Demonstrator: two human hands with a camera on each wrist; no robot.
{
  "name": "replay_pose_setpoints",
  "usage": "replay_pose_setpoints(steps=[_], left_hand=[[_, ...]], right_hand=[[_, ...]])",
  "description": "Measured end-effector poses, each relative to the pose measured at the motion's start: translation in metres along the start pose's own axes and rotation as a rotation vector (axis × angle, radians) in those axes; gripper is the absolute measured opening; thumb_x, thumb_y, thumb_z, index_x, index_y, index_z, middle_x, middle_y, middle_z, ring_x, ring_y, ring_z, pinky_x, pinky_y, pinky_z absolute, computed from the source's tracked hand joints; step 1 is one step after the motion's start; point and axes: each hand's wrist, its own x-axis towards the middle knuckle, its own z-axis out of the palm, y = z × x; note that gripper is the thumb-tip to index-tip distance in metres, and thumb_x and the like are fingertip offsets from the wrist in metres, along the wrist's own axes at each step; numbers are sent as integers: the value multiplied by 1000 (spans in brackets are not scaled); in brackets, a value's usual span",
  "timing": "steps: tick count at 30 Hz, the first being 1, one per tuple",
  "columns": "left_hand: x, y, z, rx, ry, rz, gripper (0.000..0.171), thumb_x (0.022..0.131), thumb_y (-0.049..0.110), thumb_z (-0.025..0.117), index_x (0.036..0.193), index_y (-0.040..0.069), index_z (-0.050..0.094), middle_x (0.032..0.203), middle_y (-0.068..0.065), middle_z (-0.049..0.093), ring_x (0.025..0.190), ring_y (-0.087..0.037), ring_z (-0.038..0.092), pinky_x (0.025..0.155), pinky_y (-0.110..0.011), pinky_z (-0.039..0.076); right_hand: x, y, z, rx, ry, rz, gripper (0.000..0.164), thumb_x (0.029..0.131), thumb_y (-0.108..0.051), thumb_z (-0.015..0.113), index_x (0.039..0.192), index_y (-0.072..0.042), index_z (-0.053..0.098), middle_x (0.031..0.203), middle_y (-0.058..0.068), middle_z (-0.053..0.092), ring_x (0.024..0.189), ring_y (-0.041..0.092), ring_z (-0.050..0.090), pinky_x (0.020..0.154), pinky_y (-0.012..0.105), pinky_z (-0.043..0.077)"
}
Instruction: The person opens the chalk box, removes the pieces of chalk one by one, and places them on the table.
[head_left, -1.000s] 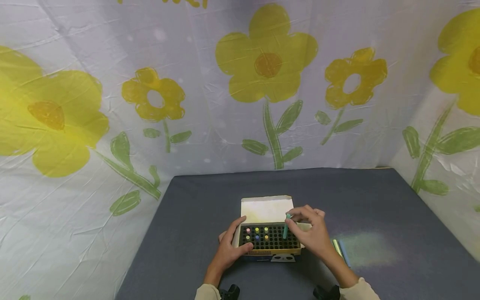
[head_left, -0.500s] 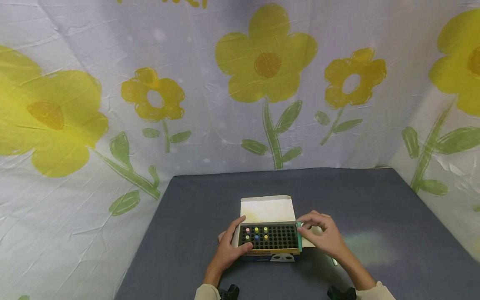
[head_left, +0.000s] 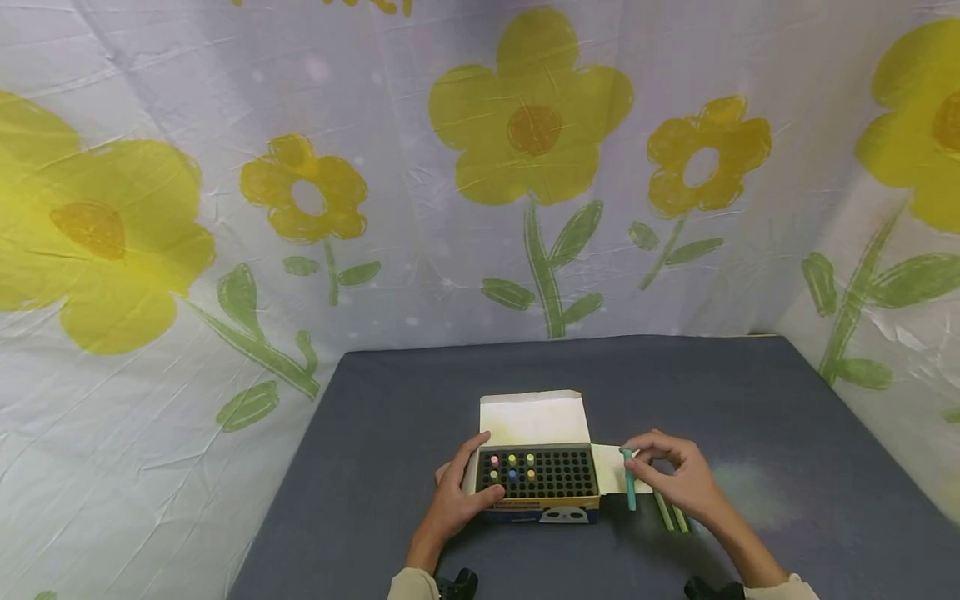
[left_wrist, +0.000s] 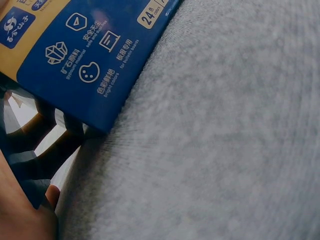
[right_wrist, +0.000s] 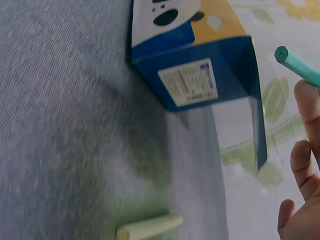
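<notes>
Between thumb and fingertips my right hand (head_left: 678,475) pinches a teal chalk stick (head_left: 630,482), held upright over the box's right side flap; in the right wrist view the stick (right_wrist: 298,65) juts out past the fingers. My left hand (head_left: 459,493) grips the left end of the open chalk box (head_left: 551,505), thumb at the front edge, index finger at the back. The black holed insert (head_left: 562,472) carries several chalk sticks in its left part: pink, yellow, green, blue and orange tips. Printed blue cardboard (left_wrist: 100,65) fills the upper corner of the left wrist view.
Right of the box, partly behind my right hand, pale green chalk sticks (head_left: 664,512) lie on the dark grey cloth (head_left: 405,400). The raised white lid (head_left: 534,418) stands at the back, the side flap (head_left: 609,468) sticks out right. A flowered curtain (head_left: 420,250) closes off the back.
My right hand has drawn back to the right with the teal chalk stick, from over the holes to past the box's right end. My left hand has stayed on the box.
</notes>
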Motion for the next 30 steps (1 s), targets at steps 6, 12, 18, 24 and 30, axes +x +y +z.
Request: replay_pose_setpoints(steps=[6, 12, 18, 24, 30], left_hand=[[0, 2, -1, -6, -4, 4, 80, 82, 36, 81, 152, 44, 42, 158, -6, 46, 130, -35, 30, 97, -60, 27], [0, 4, -3, -16, -6, -11, 79, 82, 37, 81, 150, 47, 43, 160, -4, 44, 133, -33, 31, 100, -61, 24], [-1, 3, -2, -2, -5, -19, 79, 82, 37, 82, 150, 47, 44, 158, -4, 46, 131, -33, 32, 100, -60, 25], [-2, 2, -1, -11, -2, -8, 79, 83, 37, 81, 151, 46, 43, 157, -6, 46, 130, -35, 29, 96, -61, 28], [0, 2, 0, -8, 0, 8, 80, 82, 38, 81, 152, 44, 43, 157, -7, 46, 129, -35, 31, 97, -60, 25]], right_hand=[[-10, 4, -14, -62, 4, 64, 18, 94, 5, 67, 108, -3, 72, 81, -3, 73, 83, 9, 67, 88, 27, 50], [-20, 10, -26, -87, 8, 127, 15, 96, 1, 66, 110, 2, 71, 81, -1, 75, 84, 9, 67, 83, 28, 50], [-35, 19, -43, -120, -10, 230, 16, 98, -5, 65, 112, 3, 70, 84, 1, 75, 89, 6, 66, 80, 32, 52], [-50, 30, -63, -190, -57, 373, 22, 101, -15, 65, 117, -2, 71, 87, -5, 73, 89, 3, 64, 78, 33, 50], [-54, 41, -72, -199, -107, 489, 27, 101, -23, 66, 118, -2, 71, 98, 6, 75, 85, 3, 68, 72, 30, 54]])
